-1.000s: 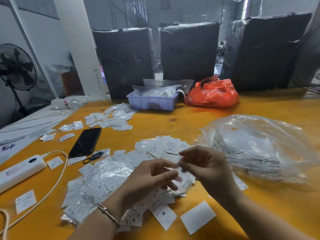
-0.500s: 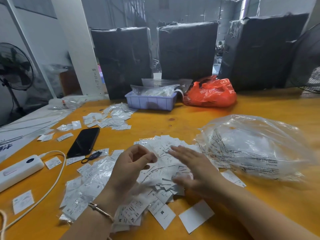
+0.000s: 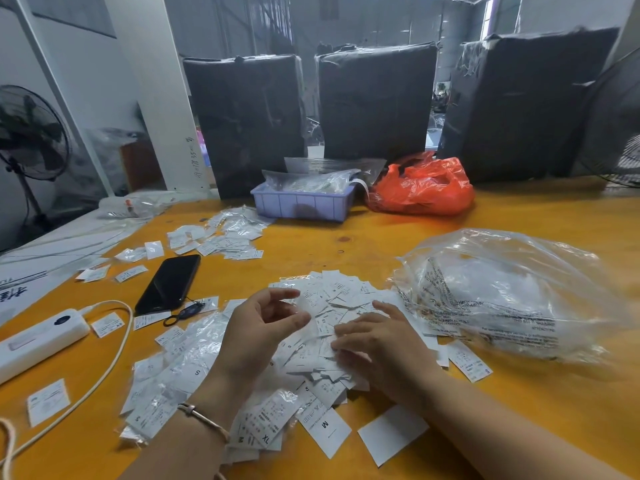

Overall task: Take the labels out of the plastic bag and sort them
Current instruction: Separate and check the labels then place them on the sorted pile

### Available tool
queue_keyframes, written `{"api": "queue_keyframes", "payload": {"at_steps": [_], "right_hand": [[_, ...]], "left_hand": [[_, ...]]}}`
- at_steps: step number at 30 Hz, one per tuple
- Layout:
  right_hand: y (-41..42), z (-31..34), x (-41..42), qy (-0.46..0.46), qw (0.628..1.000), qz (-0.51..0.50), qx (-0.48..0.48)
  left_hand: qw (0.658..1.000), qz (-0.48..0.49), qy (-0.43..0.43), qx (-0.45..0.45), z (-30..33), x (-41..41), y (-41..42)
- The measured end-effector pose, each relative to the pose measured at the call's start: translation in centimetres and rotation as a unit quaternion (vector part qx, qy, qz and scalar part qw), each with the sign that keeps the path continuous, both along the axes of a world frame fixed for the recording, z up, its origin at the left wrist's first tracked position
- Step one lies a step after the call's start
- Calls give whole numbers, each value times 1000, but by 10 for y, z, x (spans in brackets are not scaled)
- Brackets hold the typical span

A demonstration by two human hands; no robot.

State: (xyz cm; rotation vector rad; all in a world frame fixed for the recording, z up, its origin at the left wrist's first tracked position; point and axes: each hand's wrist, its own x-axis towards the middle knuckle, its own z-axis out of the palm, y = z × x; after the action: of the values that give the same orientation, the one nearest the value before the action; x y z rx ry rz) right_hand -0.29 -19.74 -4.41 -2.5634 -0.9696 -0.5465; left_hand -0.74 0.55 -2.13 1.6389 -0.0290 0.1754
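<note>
A heap of small white size labels (image 3: 332,306) lies on the yellow table (image 3: 346,244) in front of me. My right hand (image 3: 377,344) lies flat on the heap, its straight fingers pressing on the labels. My left hand (image 3: 263,327) hovers just left of it with thumb and forefinger curved apart. Something pale and blurred shows at its fingertips, and I cannot tell whether the hand holds it. A large crumpled clear plastic bag (image 3: 502,292) lies to the right, touching the heap. Small clear sleeves with labels (image 3: 180,368) are spread at the left.
A black phone (image 3: 169,284) and a white power strip (image 3: 38,337) with its cable lie at the left. Further labels (image 3: 221,237) lie towards the back. A lilac tray (image 3: 301,204) and an orange bag (image 3: 422,188) stand before three black wrapped bales.
A second ago both hands held a small clear sleeve above the heap. The right hand has since dropped flat onto the labels, and the left hand's thumb and forefinger have moved apart.
</note>
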Motion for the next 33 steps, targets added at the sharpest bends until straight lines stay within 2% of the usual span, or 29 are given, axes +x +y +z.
{"api": "queue_keyframes", "payload": {"at_steps": [2,7,10,14,15,17,20,28,33], "right_hand": [[0,1,-2,-59,998,1,-16],[3,4,-5,-94,993,-5,-66],[0,11,-6,-97,995,-8,2],[-13,16,-9,8,989,-33,142],[-15,16,-10,70,979,-32,186],[-20,19,-10,192,937,-15,293],[-26,26,-9,272,878,-4,394],[-32,34,-8,335,789,0,515],[-33,37,-8,349,774,-6,529]], "left_hand": [[1000,-2,5,-1,-1,0,0],[1000,-20,15,6,1,0,-1],[999,-24,22,-9,2,1,0],[996,-38,55,-53,0,2,5],[995,-42,65,-66,1,3,6],[992,-52,77,-87,2,3,5],[990,-71,78,-96,2,2,3],[975,-129,86,-162,7,-2,1],[983,-154,79,-59,6,-5,-1]]}}
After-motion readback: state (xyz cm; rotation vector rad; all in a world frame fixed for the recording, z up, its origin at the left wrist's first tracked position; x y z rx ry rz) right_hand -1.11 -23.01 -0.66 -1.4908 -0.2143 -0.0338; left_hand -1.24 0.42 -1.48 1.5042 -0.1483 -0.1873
